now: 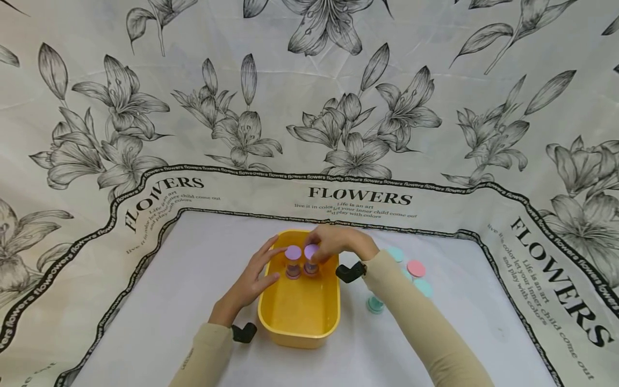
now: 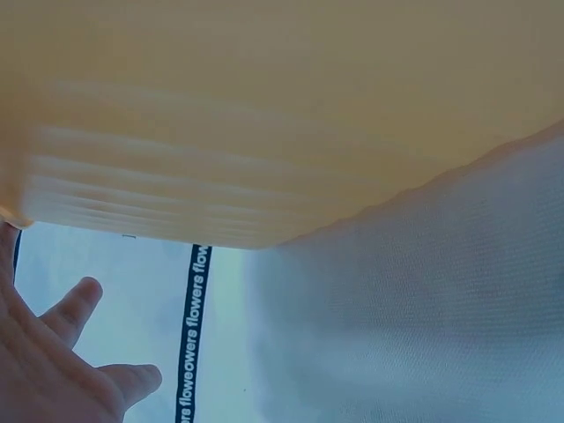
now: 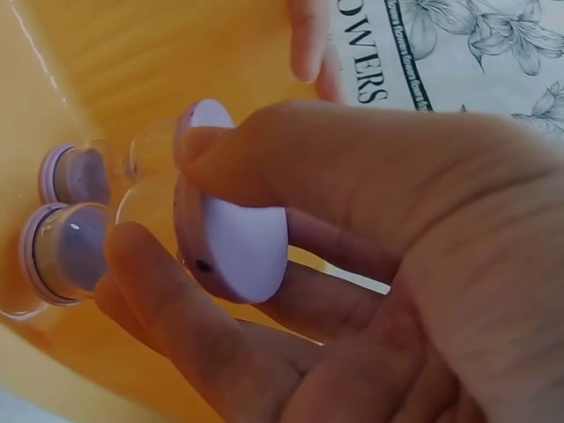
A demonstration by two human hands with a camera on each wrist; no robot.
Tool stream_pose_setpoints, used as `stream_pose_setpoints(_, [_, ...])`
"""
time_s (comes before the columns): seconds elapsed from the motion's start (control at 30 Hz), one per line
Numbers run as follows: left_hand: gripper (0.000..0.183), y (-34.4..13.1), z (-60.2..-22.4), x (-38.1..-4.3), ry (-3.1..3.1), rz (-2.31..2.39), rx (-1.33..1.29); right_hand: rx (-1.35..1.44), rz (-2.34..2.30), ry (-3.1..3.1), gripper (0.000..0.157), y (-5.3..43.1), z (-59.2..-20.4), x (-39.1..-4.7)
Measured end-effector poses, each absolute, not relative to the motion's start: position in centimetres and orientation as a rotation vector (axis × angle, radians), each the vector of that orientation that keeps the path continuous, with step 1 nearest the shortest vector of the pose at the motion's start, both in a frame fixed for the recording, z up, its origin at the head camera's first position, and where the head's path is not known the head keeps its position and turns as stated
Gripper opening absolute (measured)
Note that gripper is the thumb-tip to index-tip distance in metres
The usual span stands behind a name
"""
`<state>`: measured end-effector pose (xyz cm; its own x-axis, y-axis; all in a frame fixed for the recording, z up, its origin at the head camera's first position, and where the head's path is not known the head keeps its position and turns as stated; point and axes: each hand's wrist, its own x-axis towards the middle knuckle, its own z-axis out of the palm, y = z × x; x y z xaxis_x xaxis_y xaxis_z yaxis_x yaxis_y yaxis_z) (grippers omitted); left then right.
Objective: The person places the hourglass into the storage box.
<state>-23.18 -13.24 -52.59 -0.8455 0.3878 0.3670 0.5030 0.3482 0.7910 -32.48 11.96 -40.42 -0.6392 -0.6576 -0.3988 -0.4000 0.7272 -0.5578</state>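
Note:
Two purple-capped sand timers stand side by side inside a yellow plastic tub (image 1: 299, 317). My right hand (image 1: 335, 240) reaches over the tub's far right side and grips the right sand timer (image 3: 247, 251), thumb and fingers around its upper cap. Beside it is the left sand timer (image 1: 293, 253), upright and close to the held one. My left hand (image 1: 252, 277) is at the tub's left rim, fingers spread and straight, one fingertip right by the left timer's cap. In the left wrist view the tub's outer wall (image 2: 220, 106) fills the top.
To the right of the tub, partly behind my right forearm, stand several teal-capped timers (image 1: 422, 287) and a pink-capped one (image 1: 416, 268). A teal timer (image 1: 375, 305) is nearer the tub. Flower-printed cloth (image 1: 360, 196) rises around the white tabletop (image 1: 159, 322).

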Motion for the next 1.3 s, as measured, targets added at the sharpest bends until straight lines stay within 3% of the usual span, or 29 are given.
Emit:
stream_pose_setpoints(0.67, [0.055, -13.2, -52.4, -23.0, -2.483, -1.527, -0.825, -0.736, -0.508, 2.292, 0.031, 10.9, -41.2, -32.1])
stream_pose_setpoints(1.3, [0.055, -13.1, -52.6, -23.1, -2.488, -1.515, -0.816, -0.713, -0.43, 2.363, 0.034, 10.8, -40.8, -31.9])
